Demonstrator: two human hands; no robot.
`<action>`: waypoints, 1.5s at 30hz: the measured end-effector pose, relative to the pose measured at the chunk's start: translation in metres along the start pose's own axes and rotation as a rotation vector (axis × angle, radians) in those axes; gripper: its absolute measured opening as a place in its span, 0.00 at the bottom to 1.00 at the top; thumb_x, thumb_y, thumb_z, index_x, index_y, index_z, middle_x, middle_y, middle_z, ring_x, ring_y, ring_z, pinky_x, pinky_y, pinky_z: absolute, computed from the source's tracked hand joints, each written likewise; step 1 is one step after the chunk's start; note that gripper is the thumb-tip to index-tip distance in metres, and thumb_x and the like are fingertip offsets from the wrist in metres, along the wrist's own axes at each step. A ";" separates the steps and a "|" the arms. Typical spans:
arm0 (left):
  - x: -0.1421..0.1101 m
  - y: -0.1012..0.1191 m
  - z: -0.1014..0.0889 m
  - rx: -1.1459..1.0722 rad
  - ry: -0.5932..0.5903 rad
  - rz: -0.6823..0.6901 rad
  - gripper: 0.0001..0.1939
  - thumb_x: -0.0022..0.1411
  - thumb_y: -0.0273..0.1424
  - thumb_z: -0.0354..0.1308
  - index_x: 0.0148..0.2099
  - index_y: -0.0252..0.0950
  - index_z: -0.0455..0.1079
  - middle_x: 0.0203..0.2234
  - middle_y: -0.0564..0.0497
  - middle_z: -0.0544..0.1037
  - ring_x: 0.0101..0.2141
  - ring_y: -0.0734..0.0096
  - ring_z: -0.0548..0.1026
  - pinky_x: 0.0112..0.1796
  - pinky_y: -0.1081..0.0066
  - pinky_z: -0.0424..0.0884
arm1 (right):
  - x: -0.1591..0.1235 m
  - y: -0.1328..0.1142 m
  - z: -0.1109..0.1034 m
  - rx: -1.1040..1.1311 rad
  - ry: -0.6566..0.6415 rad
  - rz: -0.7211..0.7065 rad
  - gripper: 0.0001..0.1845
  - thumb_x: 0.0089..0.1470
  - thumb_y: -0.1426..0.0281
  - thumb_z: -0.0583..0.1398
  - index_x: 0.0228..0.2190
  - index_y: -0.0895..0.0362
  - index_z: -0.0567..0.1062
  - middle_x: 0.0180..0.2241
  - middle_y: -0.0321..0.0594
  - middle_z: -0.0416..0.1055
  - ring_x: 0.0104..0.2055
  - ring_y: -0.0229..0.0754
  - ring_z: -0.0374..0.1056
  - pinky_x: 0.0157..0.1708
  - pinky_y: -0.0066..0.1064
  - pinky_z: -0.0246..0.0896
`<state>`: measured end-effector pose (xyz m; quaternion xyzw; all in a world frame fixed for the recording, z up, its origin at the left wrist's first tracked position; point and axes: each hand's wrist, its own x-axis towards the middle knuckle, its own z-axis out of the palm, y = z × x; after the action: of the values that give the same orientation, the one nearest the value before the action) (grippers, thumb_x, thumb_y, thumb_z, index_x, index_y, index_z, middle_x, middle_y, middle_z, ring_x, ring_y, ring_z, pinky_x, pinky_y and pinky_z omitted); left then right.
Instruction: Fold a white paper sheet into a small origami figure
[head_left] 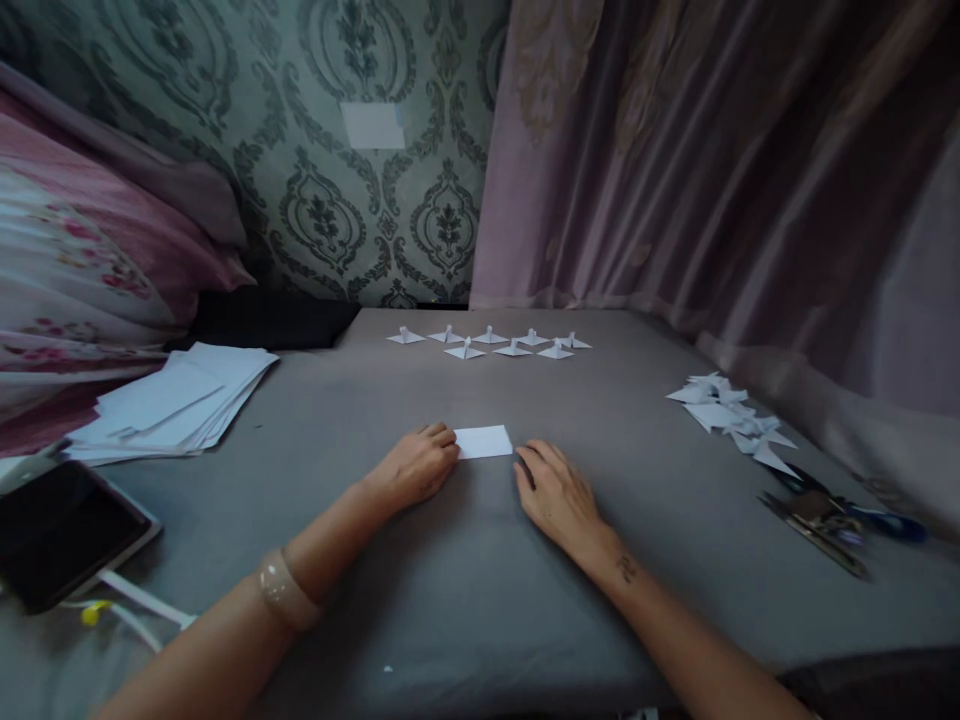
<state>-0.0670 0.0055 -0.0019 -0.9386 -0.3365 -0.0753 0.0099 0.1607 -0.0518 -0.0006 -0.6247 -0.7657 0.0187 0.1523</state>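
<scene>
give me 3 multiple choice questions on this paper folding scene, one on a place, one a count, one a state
1. Where is the stack of white sheets?
A. the person's left
B. under the scissors
C. by the far row

2. How many folded paper figures stand in the far group?
A. three
B. eight
C. fifteen

3. How does the small white paper lie between the hands?
A. crumpled into a ball
B. flat on the grey surface
C. lifted in the air

Answers:
1 A, the stack lies at the left near the dark tablet.
2 B, five in the back row and three in front.
3 B, it lies flat, with the left hand and the right hand at its two ends.
</scene>
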 end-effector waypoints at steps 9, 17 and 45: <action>0.017 0.023 -0.006 0.127 0.049 0.033 0.09 0.63 0.26 0.48 0.33 0.32 0.69 0.28 0.43 0.73 0.34 0.59 0.70 0.36 0.61 0.66 | 0.017 -0.032 0.012 0.049 -0.006 -0.209 0.13 0.58 0.78 0.51 0.40 0.57 0.73 0.42 0.45 0.69 0.43 0.44 0.66 0.43 0.33 0.63; -0.004 0.014 -0.012 -0.109 0.242 -0.051 0.23 0.60 0.37 0.57 0.56 0.34 0.61 0.51 0.41 0.70 0.49 0.55 0.66 0.47 0.58 0.64 | 0.036 -0.001 0.042 0.592 0.102 -0.371 0.19 0.57 0.81 0.50 0.43 0.55 0.76 0.47 0.41 0.72 0.48 0.38 0.68 0.50 0.31 0.63; 0.012 0.035 0.030 -0.451 0.236 -0.708 0.19 0.67 0.34 0.46 0.27 0.34 0.71 0.33 0.45 0.71 0.36 0.63 0.67 0.40 0.61 0.62 | 0.047 -0.014 0.026 0.325 -0.102 0.045 0.16 0.58 0.64 0.54 0.22 0.56 0.71 0.32 0.37 0.67 0.31 0.36 0.66 0.34 0.29 0.58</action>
<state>-0.0317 -0.0122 -0.0289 -0.7291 -0.6091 -0.2524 -0.1834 0.1328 -0.0050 -0.0128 -0.6071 -0.7451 0.1771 0.2118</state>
